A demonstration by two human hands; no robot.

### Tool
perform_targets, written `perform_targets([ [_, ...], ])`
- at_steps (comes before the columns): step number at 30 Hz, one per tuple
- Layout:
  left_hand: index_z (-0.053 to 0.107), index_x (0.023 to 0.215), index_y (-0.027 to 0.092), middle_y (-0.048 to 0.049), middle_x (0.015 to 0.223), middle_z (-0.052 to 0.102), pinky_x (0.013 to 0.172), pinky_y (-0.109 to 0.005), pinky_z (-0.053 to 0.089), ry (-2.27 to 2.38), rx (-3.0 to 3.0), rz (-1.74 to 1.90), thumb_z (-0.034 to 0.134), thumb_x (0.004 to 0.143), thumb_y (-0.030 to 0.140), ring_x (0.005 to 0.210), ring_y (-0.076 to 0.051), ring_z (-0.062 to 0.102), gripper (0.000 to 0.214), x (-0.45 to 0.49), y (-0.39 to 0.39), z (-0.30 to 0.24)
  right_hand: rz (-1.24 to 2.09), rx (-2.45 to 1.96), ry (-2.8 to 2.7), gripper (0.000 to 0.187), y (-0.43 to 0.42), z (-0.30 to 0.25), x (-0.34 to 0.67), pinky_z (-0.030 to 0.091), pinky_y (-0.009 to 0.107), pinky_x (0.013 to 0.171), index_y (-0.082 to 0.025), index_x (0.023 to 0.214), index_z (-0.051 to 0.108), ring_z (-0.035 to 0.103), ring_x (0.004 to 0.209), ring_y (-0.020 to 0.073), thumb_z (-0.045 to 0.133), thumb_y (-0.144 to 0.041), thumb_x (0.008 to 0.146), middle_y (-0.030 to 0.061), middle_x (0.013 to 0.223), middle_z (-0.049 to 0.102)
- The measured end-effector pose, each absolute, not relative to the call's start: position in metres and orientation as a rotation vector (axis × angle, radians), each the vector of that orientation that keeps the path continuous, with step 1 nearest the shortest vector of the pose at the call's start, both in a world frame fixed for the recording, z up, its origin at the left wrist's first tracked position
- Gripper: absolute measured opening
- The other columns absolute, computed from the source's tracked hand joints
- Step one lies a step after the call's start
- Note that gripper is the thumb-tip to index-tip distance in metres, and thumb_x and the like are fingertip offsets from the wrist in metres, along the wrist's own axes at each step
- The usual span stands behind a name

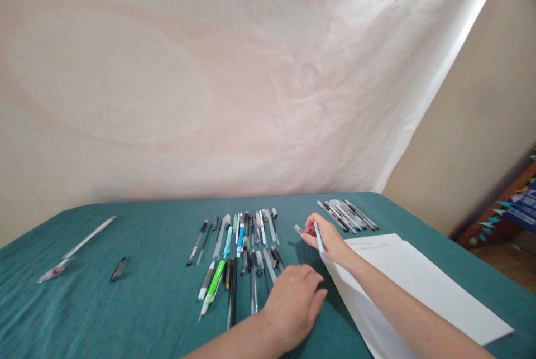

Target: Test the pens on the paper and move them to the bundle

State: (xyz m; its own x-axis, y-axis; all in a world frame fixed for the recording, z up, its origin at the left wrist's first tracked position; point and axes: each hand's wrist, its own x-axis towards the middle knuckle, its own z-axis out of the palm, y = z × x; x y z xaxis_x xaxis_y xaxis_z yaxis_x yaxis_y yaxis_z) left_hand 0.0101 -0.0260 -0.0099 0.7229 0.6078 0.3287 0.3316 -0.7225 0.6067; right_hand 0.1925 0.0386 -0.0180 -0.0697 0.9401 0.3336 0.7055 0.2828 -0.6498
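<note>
My right hand (329, 242) is closed around a slim pen with a pale blue and white barrel (319, 238), above the top left corner of the white paper. A small clear piece like a pen cap (298, 229) shows at its fingertips; whether it is part of the same pen I cannot tell. My left hand (293, 297) hovers low over or rests on the cloth, its fingers loosely bent, thumb apart, with nothing seen in them. Just beyond it lie several clear and black pens (253, 286), partly covered by that hand and forearm.
A green highlighter-like pen (214, 286) and blue pens (240, 239) lie among the middle rows. Several pens form a neat group (347, 215) at the back right. White paper sheets (422, 286) lie right. Far left are a long wrapped stick (87, 239) and a short dark cap (118, 269).
</note>
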Motion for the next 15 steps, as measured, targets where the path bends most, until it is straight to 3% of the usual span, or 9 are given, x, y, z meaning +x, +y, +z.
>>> perform_targets([
  [4,0.045,0.099,0.017,-0.0046,0.086,0.055,0.071,-0.028,0.044,0.900,1.793,1.019,0.045,0.084,0.028,0.078,-0.015,0.054,0.018,0.013,-0.006,-0.013,0.492,-1.406,-1.736,0.014,0.002,-0.017,0.189,0.043,0.023,0.058,-0.021,0.081,0.045,0.055,0.062,0.0123,0.056,-0.026,0.075,-0.0013,0.071,0.059],
  [7,0.041,0.104,0.016,-0.0014,0.078,0.051,0.061,-0.025,0.043,0.895,1.533,1.044,0.048,0.082,0.032,0.066,-0.013,0.053,0.028,0.015,0.007,-0.016,0.500,-1.399,-1.696,0.013,-0.014,-0.016,0.180,0.043,0.023,0.059,-0.021,0.081,0.045,0.055,0.063,0.0127,0.055,-0.028,0.077,-0.0010,0.071,0.058],
  [10,0.045,0.102,0.015,0.0004,0.073,0.050,0.054,-0.023,0.040,0.862,1.467,0.955,0.049,0.081,0.036,0.057,-0.011,0.050,0.030,0.014,0.011,-0.014,0.455,-1.376,-1.697,0.013,-0.023,-0.016,0.168,0.043,0.024,0.060,-0.021,0.081,0.047,0.055,0.064,0.0128,0.056,-0.027,0.076,-0.0014,0.071,0.057],
  [15,0.055,0.082,0.015,0.0020,0.064,0.050,0.053,-0.022,0.037,0.882,1.487,0.931,0.047,0.081,0.041,0.055,-0.010,0.047,0.027,0.011,0.010,-0.007,0.425,-1.306,-1.708,0.015,-0.029,-0.015,0.161,0.044,0.026,0.067,-0.021,0.087,0.050,0.056,0.071,0.0140,0.058,-0.028,0.076,-0.0001,0.078,0.057],
])
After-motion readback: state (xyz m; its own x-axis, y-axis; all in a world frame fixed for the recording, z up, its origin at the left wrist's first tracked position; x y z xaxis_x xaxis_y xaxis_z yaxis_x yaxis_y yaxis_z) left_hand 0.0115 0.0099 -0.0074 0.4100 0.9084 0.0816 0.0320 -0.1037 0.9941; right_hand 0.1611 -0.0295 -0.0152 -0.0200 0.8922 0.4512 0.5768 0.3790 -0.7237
